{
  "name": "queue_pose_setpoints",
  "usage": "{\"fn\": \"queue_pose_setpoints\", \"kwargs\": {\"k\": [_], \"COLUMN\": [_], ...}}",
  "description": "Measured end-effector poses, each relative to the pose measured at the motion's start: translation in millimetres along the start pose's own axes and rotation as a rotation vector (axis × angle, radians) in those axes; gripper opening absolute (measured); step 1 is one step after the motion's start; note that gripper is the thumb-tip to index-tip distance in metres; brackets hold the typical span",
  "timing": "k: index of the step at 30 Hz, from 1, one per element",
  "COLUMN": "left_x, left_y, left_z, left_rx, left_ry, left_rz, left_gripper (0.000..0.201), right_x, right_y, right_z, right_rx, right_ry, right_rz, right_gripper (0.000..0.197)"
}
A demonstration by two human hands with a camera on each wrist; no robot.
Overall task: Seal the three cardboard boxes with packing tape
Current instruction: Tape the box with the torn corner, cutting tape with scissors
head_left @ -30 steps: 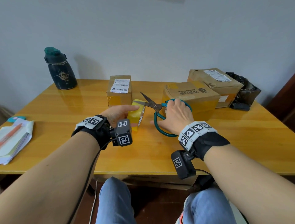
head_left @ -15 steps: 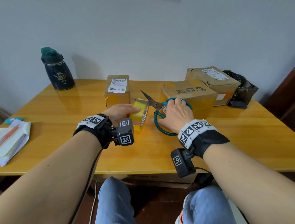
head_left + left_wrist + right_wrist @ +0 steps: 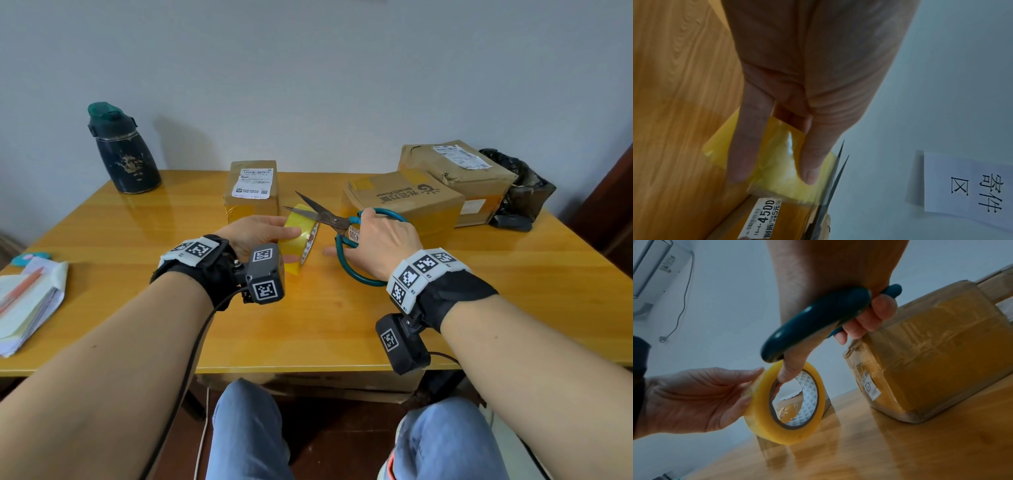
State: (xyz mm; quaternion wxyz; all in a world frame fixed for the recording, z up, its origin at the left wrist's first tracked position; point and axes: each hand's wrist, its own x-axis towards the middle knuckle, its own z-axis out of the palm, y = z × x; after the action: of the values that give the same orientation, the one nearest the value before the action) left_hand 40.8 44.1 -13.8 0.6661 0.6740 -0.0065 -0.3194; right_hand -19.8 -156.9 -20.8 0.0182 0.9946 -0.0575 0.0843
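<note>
A price sticker on the teal-handled steel scissors (image 3: 337, 219) reads "4500". The right hand (image 3: 380, 241) grips their handles; the left hand (image 3: 255, 233) pinches the yellow packing-tape roll (image 3: 301, 236) just above the wooden table (image 3: 513, 281), blades spread over it.

We see a glossy yellow wooden table (image 3: 137, 291) carrying three cardboard boxes (image 3: 251, 192) (image 3: 407, 202) (image 3: 459, 171), a dark flask (image 3: 125, 154) far left, a black bag (image 3: 520, 185) far right, and papers (image 3: 27, 305) at its left edge.
</note>
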Motion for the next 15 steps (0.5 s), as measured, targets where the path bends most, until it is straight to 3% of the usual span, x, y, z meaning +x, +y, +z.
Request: {"fn": "queue_pose_setpoints", "kwargs": {"k": [15], "left_x": [9.1], "left_y": [-4.3], "left_z": [-11.8], "left_rx": [0.14], "left_ry": [-0.032], "left_rz": [-0.021], "left_gripper": [0.019], "right_x": [0.1], "right_y": [6.9], "right_z": [-0.3], "right_rx": [-0.052], "right_ry": [0.011], "right_rz": [-0.025], "right_gripper": [0.074]}}
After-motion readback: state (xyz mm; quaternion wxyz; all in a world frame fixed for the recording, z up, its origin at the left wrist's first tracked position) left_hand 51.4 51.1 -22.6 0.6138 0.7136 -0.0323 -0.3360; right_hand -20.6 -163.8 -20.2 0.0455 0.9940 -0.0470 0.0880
